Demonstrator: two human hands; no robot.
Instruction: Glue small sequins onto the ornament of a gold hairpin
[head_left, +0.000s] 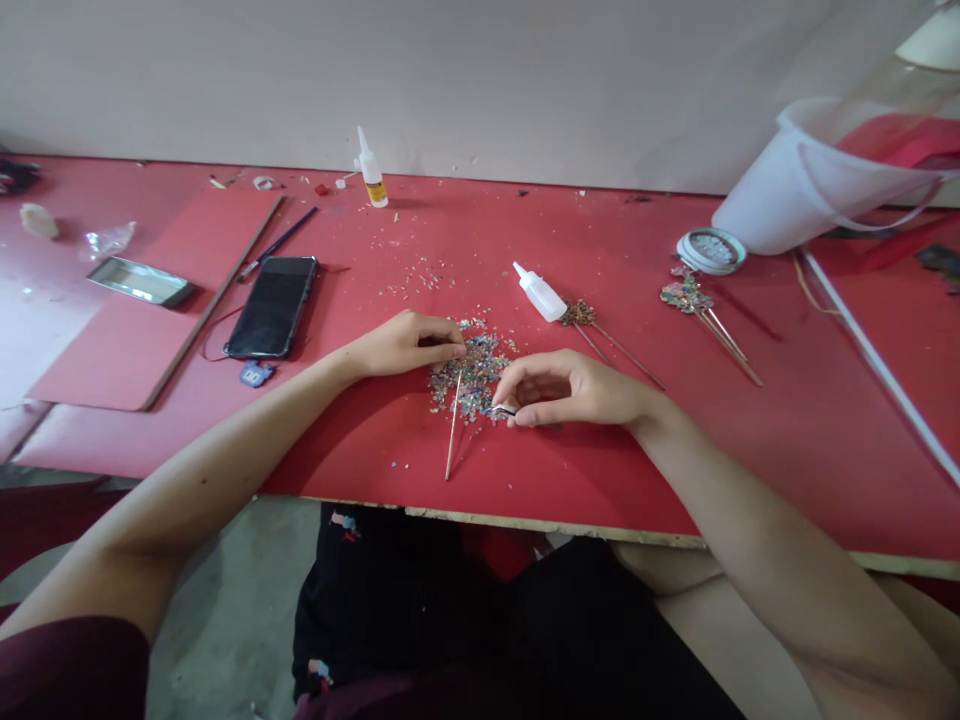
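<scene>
A pile of small multicoloured beads [474, 368] lies on the red table [525, 470]. My left hand [409, 342] rests at the pile's left edge, fingers curled in a pinch on the top of a thin metal stick [453, 425] that slants down towards me. My right hand [568, 388] sits at the pile's right edge, fingers closed on slim tweezers [504, 409] whose tips point into the beads.
A white glue bottle [540, 293] lies beyond the pile, another glue bottle [373, 173] stands at the back. Finished decorated pins [705, 310] and a round tin [710, 250] lie right, beside a tipped white bucket [810, 180]. A phone [272, 305], red board [157, 300] and metal tray [140, 281] are left.
</scene>
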